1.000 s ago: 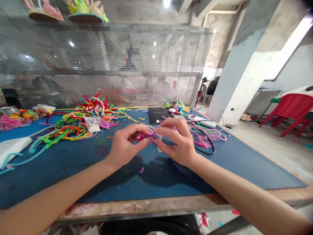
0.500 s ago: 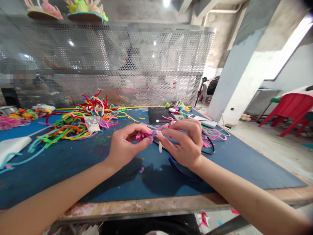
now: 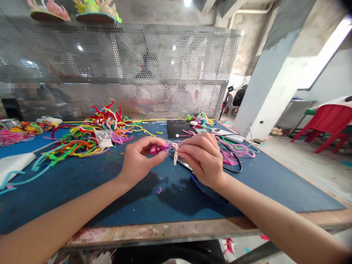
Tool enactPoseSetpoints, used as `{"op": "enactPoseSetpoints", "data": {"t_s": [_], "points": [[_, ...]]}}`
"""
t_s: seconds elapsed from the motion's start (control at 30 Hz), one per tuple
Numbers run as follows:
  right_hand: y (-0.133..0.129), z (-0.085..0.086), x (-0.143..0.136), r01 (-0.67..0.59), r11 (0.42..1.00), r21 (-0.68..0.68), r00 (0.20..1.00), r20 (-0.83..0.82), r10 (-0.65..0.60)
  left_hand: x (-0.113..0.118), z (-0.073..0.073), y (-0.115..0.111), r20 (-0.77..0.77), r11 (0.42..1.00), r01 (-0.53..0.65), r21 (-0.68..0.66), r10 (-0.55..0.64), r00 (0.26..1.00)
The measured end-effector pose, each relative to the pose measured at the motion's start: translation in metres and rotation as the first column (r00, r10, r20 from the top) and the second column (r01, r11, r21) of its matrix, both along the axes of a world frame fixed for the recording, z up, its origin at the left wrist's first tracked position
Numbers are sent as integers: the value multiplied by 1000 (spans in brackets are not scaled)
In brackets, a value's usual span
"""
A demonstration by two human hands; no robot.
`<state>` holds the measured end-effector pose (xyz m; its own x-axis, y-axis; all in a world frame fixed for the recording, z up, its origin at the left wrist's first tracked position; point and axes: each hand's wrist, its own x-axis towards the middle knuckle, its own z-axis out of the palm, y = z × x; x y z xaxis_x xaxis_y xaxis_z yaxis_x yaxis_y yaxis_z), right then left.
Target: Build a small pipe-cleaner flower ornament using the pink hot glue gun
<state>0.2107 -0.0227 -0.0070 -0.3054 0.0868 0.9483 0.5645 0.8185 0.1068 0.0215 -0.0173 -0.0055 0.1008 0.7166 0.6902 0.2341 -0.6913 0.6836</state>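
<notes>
A small fuzzy pink and purple craft piece [image 3: 158, 148], seemingly made of pipe cleaner, is pinched between the thumb and fingers of my left hand [image 3: 139, 159]. At its right end hangs a short looped string of white beads [image 3: 175, 157]. My right hand [image 3: 205, 159] is closed, its thumb and fingertips pinching at the beads where they meet the piece. The fingers partly hide the contact. Both hands are raised above the blue mat [image 3: 115, 205]. Below them lies a tiny purple scrap [image 3: 158, 190].
Colourful pipe cleaners [image 3: 79, 141] are heaped at the left, with a clear bag of white beads [image 3: 104, 138] on them. A dark flat box [image 3: 177, 129], pink pipe cleaners [image 3: 231, 157] and a dark blue curved band [image 3: 209, 194] lie right. Behind stands a perforated metal screen [image 3: 123, 73].
My right hand has shifted slightly left and its fingers have drawn closer together. The bead string has moved left and now hangs more openly in front of the fingertips.
</notes>
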Motion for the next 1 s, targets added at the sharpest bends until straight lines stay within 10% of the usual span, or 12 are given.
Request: {"op": "enactPoseSetpoints", "data": {"t_s": [1.0], "points": [[-1, -2, -5, 262, 946, 188, 951, 118, -287, 2, 1, -3, 34, 999, -37, 20, 36, 999]]}}
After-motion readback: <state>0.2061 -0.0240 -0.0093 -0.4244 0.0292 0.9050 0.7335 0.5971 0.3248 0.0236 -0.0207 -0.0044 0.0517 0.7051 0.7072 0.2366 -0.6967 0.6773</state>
